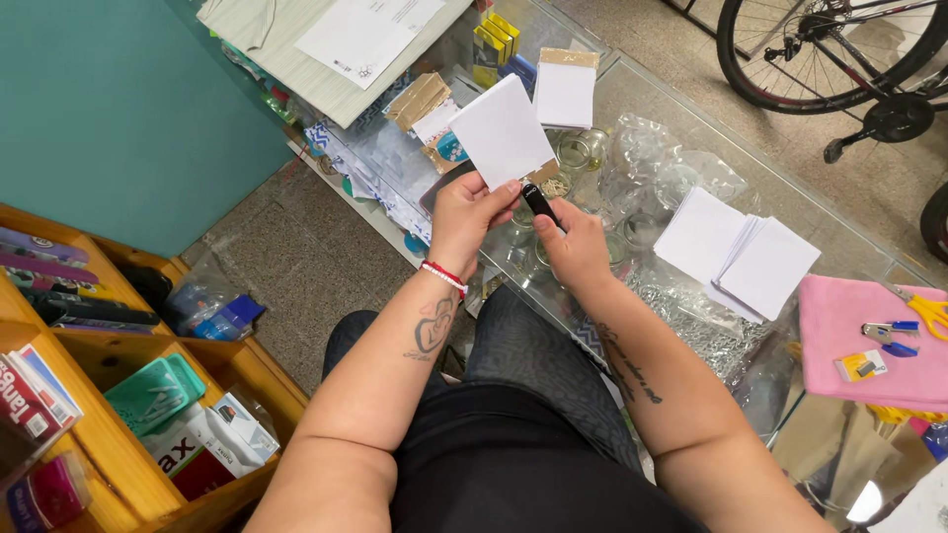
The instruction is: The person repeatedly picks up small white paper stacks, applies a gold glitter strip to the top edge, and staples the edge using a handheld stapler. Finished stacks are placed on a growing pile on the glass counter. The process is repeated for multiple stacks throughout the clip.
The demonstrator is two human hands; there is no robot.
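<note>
The person sits at a glass-topped counter (632,89), both forearms reaching out over their lap. The left hand (464,212) is closed around the lower edge of a small stack of blank white paper squares (502,131), thumb and fingertips pinching it so the sheets stand tilted up above the hand. Just to the right of it, almost touching, the right hand (573,247) grips a slim black object (539,202), a marker or small stapler as far as I can tell, its upper end pointing toward the bottom corner of the paper stack. A red and white bracelet (444,277) circles the left wrist. Beyond the left hand's fingers lies another pad of white sheets with a brown cardboard strip (566,87), and further up, a few yellow boxes (496,39). To the right of the right hand, well apart, rests a fanned pile of white paper squares (741,255), and past that a pink cloth (869,336) carrying yellow-handled scissors (923,308) and a small blue stapler (889,334). Under the right hand, crumpled clear plastic bags (671,168) and glass jars (583,150) show on and through the glass. Off to the left of the left arm stands a wooden shelf (109,434) filled with boxed goods.
</note>
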